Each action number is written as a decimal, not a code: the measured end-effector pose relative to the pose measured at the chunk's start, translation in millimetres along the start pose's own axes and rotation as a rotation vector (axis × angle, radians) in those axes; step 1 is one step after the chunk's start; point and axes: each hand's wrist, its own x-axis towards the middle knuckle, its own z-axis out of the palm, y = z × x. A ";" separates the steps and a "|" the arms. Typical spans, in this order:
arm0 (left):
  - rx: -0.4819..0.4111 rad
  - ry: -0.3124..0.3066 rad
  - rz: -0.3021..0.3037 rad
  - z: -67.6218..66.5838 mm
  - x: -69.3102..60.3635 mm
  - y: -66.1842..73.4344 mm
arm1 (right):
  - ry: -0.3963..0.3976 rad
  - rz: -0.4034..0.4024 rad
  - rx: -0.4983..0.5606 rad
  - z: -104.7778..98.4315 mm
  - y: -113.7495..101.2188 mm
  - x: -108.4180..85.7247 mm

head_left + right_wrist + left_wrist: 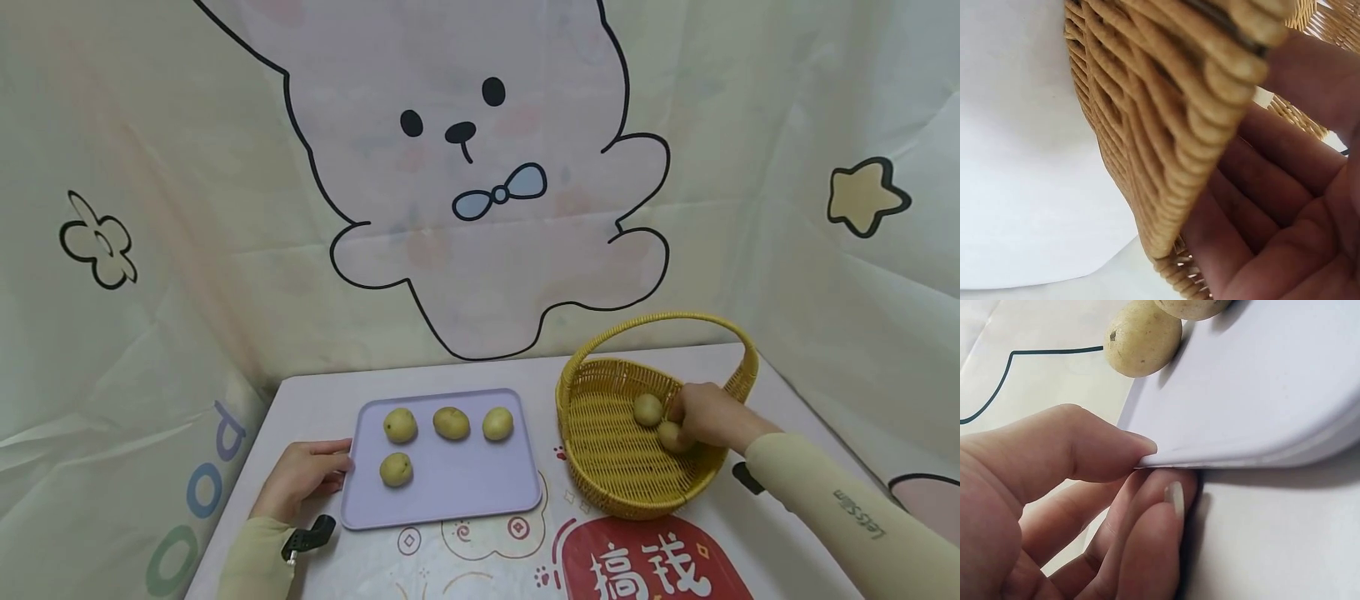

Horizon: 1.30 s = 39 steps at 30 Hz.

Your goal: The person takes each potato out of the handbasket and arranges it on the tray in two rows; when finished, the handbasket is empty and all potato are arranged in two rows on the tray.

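Note:
My left hand pinches the left edge of a pale lilac tray; in the left wrist view the thumb lies on its rim and fingers are below. Several small yellowish potatoes sit on the tray, mostly along its far side. Inside a yellow wicker basket at the right, my right hand reaches over the near-right rim to a potato. Another potato lies just left of the fingers. The basket rim hides the right fingertips in the right wrist view, so their grip is unclear.
The basket's tall handle arches above the right hand. A white printed cover with a red patch spreads over the table. Behind it hangs a cloth backdrop with a cartoon bear, and cloth walls flank both sides.

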 end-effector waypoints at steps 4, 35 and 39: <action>0.015 0.010 -0.001 0.3 0.7 -2.1 | -0.004 0.017 0.004 2.5 -0.8 1.5; 0.030 0.026 -0.010 -5.1 -1.6 -4.0 | 0.270 -0.071 0.147 8.0 -70.2 -61.0; 0.008 0.007 0.013 -0.2 -0.7 -1.6 | 0.335 -0.072 0.182 18.6 -92.2 -75.1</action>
